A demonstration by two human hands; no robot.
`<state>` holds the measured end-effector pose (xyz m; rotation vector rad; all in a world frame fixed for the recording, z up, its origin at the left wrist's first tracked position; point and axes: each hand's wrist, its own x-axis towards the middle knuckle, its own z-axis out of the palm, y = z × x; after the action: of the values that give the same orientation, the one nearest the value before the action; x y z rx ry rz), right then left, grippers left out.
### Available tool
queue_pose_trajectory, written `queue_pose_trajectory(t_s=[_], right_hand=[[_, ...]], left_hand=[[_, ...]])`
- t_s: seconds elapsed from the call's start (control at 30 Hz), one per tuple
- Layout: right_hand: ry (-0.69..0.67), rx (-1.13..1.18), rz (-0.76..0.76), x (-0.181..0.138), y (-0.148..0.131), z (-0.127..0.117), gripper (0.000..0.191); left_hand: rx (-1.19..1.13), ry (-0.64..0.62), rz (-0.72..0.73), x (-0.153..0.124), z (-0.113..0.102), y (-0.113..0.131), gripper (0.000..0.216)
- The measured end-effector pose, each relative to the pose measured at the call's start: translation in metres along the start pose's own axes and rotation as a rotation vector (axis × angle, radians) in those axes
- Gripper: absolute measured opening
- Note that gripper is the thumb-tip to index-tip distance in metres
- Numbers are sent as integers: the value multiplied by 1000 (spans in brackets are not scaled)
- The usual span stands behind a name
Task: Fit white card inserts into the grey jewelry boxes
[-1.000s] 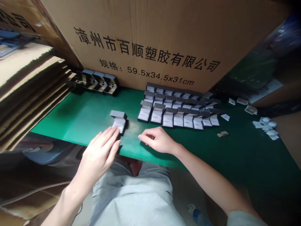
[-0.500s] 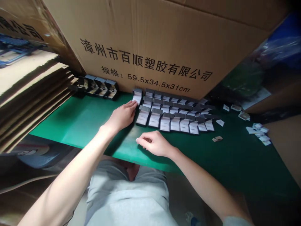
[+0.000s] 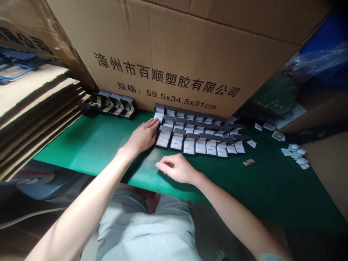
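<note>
Several small dark boxes with raised lids and white inserts stand in rows on the green table (image 3: 89,145). My left hand (image 3: 143,137) lies at the left end of these rows, fingers stretched out. Its fingertips reach the nearest edge of the back-left box (image 3: 159,115); whether they press on it I cannot tell. Closer to me, my right hand (image 3: 178,168) hovers over or rests on the table in front of the front-row box (image 3: 163,137). Its fingers are curled, with thumb and index finger brought together; anything between them is hidden.
Several open black boxes (image 3: 116,105) with a pale lining sit at the back left, beside stacked cardboard sheets (image 3: 40,105). A large printed carton (image 3: 168,43) stands behind the rows. Small white pieces (image 3: 296,154) lie scattered on the right, with a tan piece (image 3: 248,162) nearer.
The camera view has shifted slightly. Both hands keep almost the same place and shape beside the boxes; nothing has visibly been picked up or let go.
</note>
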<state>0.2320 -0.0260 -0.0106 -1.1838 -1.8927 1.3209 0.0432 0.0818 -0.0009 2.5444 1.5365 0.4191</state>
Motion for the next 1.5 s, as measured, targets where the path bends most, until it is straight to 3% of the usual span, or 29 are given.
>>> queue_pose_trajectory(t_s=[0.17, 0.33, 0.43, 0.63, 0.77, 1.0, 1.37, 1.5], right_hand=[[8, 18, 8, 1, -1, 2, 33], [10, 49, 18, 2, -1, 2, 33], [-1, 52, 25, 1, -3, 1, 35], [-4, 19, 28, -2, -5, 2, 37], [-2, 16, 26, -2, -6, 2, 37], [-4, 8, 24, -2, -5, 2, 36], [-17, 8, 30, -3, -5, 2, 37], [-17, 11, 32, -3, -7, 1, 37]], left_hand=[[-51, 61, 29, -9, 14, -5, 60], [-112, 141, 57, -18, 7, -19, 59], [-105, 253, -30, -31, -5, -48, 56], [27, 392, -253, -68, -39, -131, 55], [86, 445, -328, -75, -59, -160, 57], [108, 374, -344, -71, -66, -165, 55], [130, 369, -440, -76, -66, -160, 43], [111, 424, -462, -92, -61, -150, 40]])
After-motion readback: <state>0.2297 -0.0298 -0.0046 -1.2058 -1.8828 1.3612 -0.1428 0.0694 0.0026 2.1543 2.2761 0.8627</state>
